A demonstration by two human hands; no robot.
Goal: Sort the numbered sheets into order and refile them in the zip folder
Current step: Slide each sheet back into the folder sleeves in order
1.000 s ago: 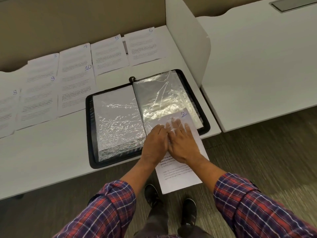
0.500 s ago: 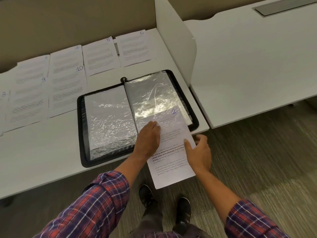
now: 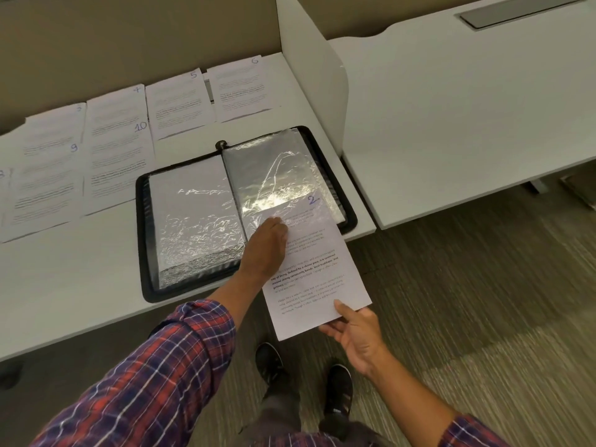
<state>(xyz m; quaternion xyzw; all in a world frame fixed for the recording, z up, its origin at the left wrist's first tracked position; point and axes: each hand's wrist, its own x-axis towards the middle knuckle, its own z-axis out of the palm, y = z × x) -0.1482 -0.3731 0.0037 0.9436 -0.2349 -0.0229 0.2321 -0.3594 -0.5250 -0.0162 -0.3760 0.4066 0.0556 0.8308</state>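
The black zip folder (image 3: 143, 240) lies open on the white desk, its shiny plastic sleeves facing up. Sheet 2 (image 3: 317, 269) has its top end inside the right-hand sleeve (image 3: 277, 175); its lower half hangs past the desk's front edge. My left hand (image 3: 266, 250) rests at the sleeve's mouth with fingers curled on the film's edge, over the sheet. My right hand (image 3: 354, 333) pinches the sheet's bottom edge, thumb on top. Sheets 6 (image 3: 242, 88), 5 (image 3: 179, 104), 4 (image 3: 116, 108), 10 (image 3: 119, 169), 9 (image 3: 48, 185) and 3 (image 3: 54, 124) lie in rows behind and left of the folder.
A white divider panel (image 3: 312, 75) stands right of the folder, with a second white desk (image 3: 451, 108) beyond it. Another sheet (image 3: 3, 195) is cut off at the left edge. Carpet and my shoes (image 3: 271, 359) are below the desk edge.
My right hand left the top of sheet 2 and slid down to grip its bottom edge. My left hand stayed at the sleeve's mouth.
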